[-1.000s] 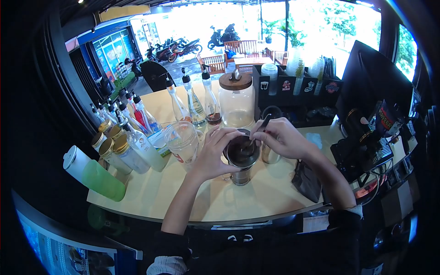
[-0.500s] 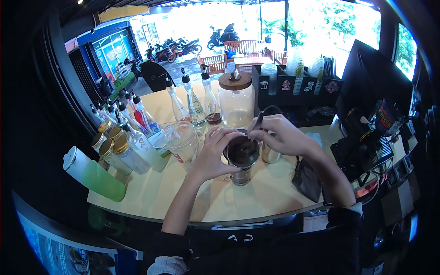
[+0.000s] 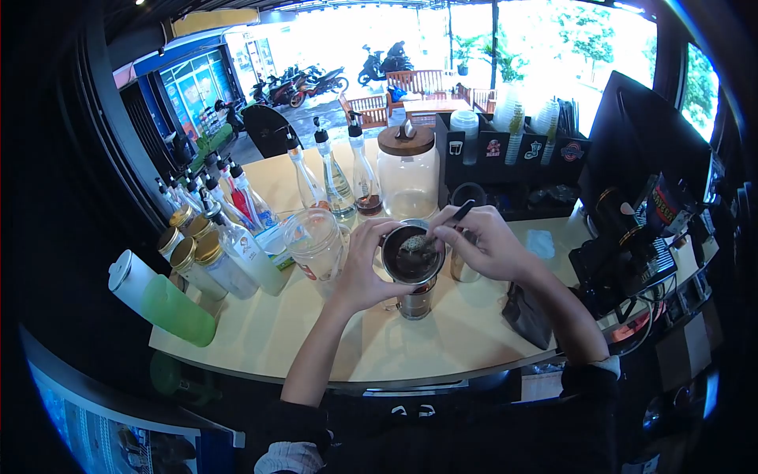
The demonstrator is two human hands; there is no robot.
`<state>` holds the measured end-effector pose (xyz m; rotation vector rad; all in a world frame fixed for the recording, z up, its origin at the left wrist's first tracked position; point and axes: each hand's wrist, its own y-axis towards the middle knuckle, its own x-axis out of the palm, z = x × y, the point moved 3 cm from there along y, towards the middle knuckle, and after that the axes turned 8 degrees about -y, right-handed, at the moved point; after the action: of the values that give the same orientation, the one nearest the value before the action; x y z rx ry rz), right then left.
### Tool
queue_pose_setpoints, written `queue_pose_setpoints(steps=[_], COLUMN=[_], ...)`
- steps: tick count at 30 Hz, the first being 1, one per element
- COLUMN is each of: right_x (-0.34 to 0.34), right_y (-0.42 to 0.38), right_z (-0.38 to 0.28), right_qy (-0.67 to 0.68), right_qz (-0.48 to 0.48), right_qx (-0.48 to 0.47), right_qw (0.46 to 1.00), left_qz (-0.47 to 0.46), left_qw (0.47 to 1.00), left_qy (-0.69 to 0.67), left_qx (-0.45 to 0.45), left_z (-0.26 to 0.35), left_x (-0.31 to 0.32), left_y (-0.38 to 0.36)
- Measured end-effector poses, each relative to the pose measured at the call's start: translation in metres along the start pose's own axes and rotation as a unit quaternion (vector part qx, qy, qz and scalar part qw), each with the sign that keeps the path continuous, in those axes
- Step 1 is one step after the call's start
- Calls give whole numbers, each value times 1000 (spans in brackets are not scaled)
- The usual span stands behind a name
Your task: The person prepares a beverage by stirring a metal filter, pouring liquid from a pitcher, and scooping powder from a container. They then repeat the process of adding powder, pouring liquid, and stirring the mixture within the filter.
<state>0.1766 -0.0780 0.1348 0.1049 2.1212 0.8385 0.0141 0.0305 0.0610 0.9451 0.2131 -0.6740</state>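
My left hand (image 3: 365, 267) is curled round a metal-rimmed vessel of dark liquid (image 3: 404, 267), thumb and fingers at its upper edge. Below that rim, a clear glass lower part with a small side handle (image 3: 416, 306) stands on the counter. In my right hand (image 3: 483, 246), fingers pinch a black-handled spoon (image 3: 460, 212) that slants down into the liquid. Pale foam or grounds show on the dark surface near the spoon's end. Just behind my right hand is a tall container with a dark round rim (image 3: 469, 192), partly hidden. A clear plastic pitcher (image 3: 312, 245) stands left of my left hand.
Pump bottles (image 3: 338, 189) and a wooden-lidded glass jar (image 3: 407, 178) line the back. Several gold-lidded jars (image 3: 207, 265) and a green-and-white tumbler (image 3: 170, 308) stand left. At right are a dark pouch (image 3: 527, 316), a black cup organizer (image 3: 513, 178) and a monitor (image 3: 643, 150).
My right hand has shifted slightly right and down, and the spoon handle now leans to the upper right. A lighter patch shows on the liquid. My left hand keeps its hold.
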Motion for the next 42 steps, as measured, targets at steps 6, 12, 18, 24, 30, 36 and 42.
queue_pose_setpoints(steps=[6,12,18,24,30,36,42], right_x=[0,4,4,-12,2,11,1], right_y=[-3,-4,0,20,25,24,24], right_z=[-2,1,3,1,-14,-6,-4], right_qy=[6,4,36,40,-18,-16,-67], right_qz=[-11,-22,-70,-122,-153,-102,-118], right_qx=[13,-4,20,84,-28,-64,12], right_qw=[1000,1000,997,988,988,993,991], left_qz=[-1,-40,-61,-76,-75,-69,-64], left_qw=[1000,997,993,988,987,987,989], left_qy=[-4,60,88,117,126,132,118], left_qx=[6,32,56,69,72,66,58], left_z=[5,13,21,24,22,17,19], left_x=[0,-1,-3,-2,-1,-2,-2], left_y=[3,5,8,12,12,11,10])
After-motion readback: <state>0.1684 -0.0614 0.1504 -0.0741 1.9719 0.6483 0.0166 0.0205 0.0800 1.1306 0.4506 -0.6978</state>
